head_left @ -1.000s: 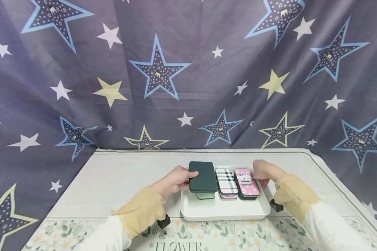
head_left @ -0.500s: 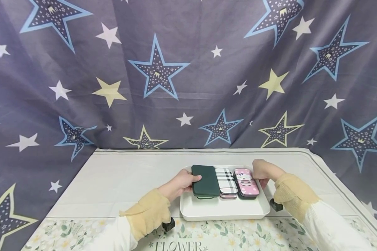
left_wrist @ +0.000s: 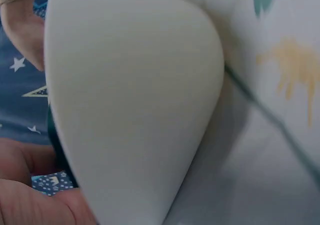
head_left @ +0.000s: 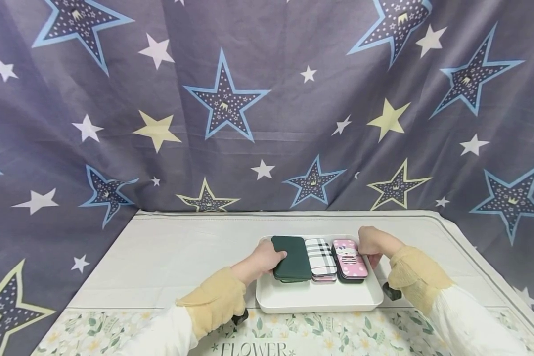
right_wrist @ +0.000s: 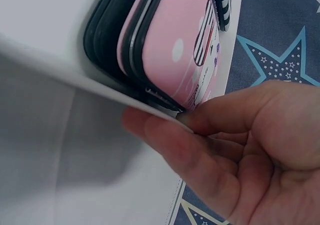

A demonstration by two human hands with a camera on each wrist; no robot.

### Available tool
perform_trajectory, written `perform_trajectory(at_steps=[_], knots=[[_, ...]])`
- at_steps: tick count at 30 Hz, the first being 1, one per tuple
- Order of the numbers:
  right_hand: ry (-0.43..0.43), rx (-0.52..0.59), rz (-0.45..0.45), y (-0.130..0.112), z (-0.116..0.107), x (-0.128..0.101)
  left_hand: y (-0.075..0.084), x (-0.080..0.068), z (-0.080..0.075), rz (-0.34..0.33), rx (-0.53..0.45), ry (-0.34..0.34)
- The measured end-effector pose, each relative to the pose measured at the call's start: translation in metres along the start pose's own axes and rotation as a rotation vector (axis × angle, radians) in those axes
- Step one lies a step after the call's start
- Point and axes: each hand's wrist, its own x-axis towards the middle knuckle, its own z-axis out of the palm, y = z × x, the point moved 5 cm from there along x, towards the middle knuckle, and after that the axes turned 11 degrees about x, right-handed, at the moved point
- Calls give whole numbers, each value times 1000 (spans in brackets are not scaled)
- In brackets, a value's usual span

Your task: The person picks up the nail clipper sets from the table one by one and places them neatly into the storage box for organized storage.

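Note:
A white tray (head_left: 320, 299) sits on the table with three stacks of flat cases side by side. My left hand (head_left: 279, 258) grips the dark green case (head_left: 294, 259) at its left edge, thumb on top; it lies on a paler green case at the tray's left. A plaid case (head_left: 320, 256) is in the middle and a pink cartoon case (head_left: 349, 257) on the right, over dark cases (right_wrist: 102, 40). My right hand (right_wrist: 185, 120) pinches the tray's right rim (right_wrist: 60, 60) beside the pink case (right_wrist: 175, 50). The left wrist view shows mostly the tray's outer corner (left_wrist: 135, 100).
The table wears a white cloth (head_left: 173, 257) with a floral border (head_left: 293, 341) along the near edge. A dark star-print curtain (head_left: 267, 99) hangs behind and to both sides. Bare cloth lies left of and behind the tray.
My left hand has brought the dark green case down and to the right, from above the tray's left edge onto the stack beside the plaid case. The right hand has stayed on the rim.

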Motion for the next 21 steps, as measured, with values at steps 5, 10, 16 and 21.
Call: perform_trajectory(at_steps=[5,10,16,21], knots=[[10,17,-16,1,-1,1,12,-2,-3,67,314,17],[16,13,-18,4,-1,4,14,-1,-4,71,415,4],[3,40,-66,10,-5,2,14,1,-5,117,427,-9],[-83,161,-54,13,-10,-4,17,-3,-10,161,402,-48]])
